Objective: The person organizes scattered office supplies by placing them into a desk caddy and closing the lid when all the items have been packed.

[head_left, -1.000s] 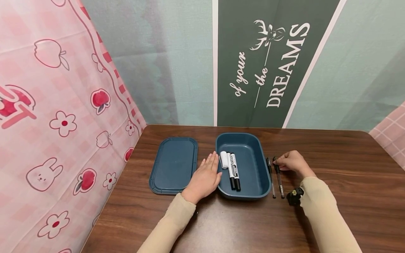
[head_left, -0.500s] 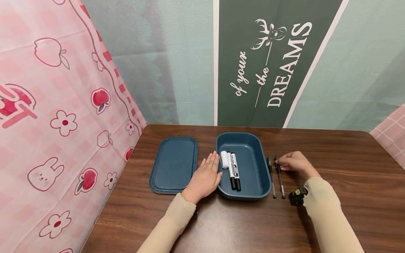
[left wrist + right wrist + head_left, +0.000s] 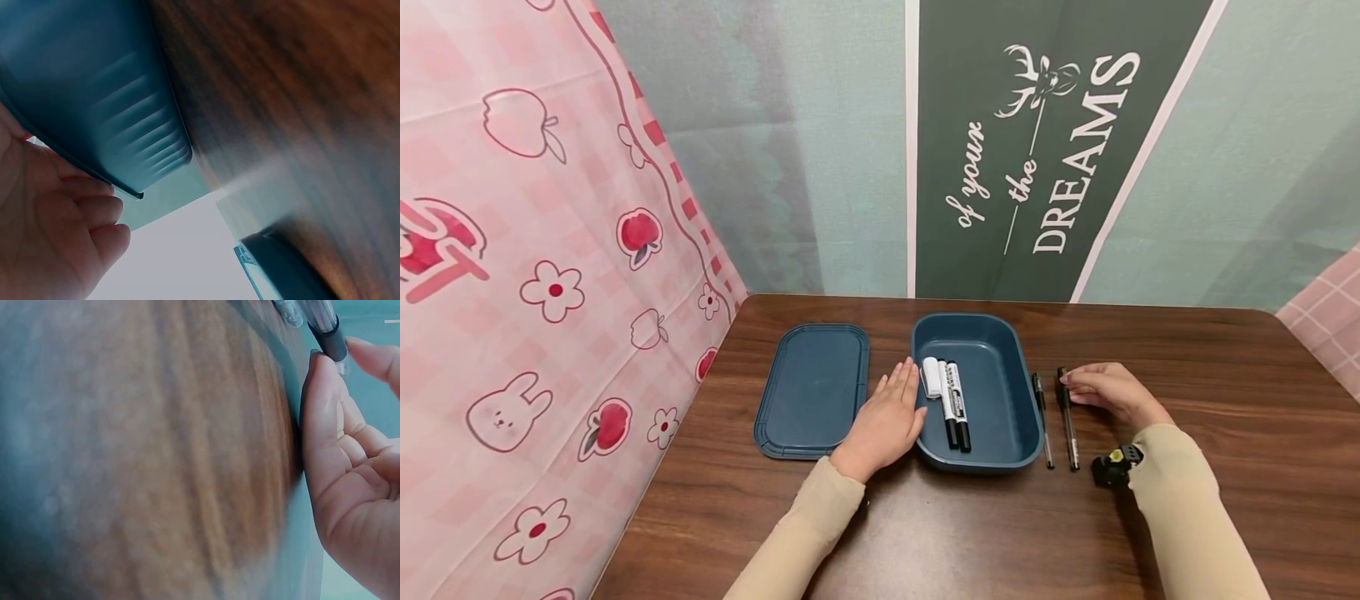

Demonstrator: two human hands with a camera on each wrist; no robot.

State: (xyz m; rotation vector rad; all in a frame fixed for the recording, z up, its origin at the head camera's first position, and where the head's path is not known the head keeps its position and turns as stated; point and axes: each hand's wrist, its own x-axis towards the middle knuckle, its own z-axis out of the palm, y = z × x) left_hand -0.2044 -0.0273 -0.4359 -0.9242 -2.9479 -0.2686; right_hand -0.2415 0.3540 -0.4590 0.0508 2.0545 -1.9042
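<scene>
My left hand point(image 3: 883, 425) rests with straight fingers against the left rim of a blue rectangular box point(image 3: 997, 408). In the left wrist view, the fingers of that hand lie along the box rim point(image 3: 75, 165). Two capped white-and-black markers point(image 3: 953, 404) and a shorter white piece point(image 3: 931, 377) lie inside the box at its left side. To the right of the box, my right hand point(image 3: 1108, 392) pinches the far end of a black clear-barrelled pen point(image 3: 1070, 429) between thumb and finger. A second, similar pen point(image 3: 1044, 425) lies beside it, close to the box wall.
A flat blue lid point(image 3: 814, 392) lies on the wooden table point(image 3: 925, 533) left of the box. Behind the table's far edge hangs a green printed cloth point(image 3: 850, 150). A pink patterned cloth point(image 3: 587, 333) borders the left side.
My right hand has shifted slightly to the right, and the far end of the pinched pen has moved with it, widening the gap to the other pen. My left hand has stayed in place.
</scene>
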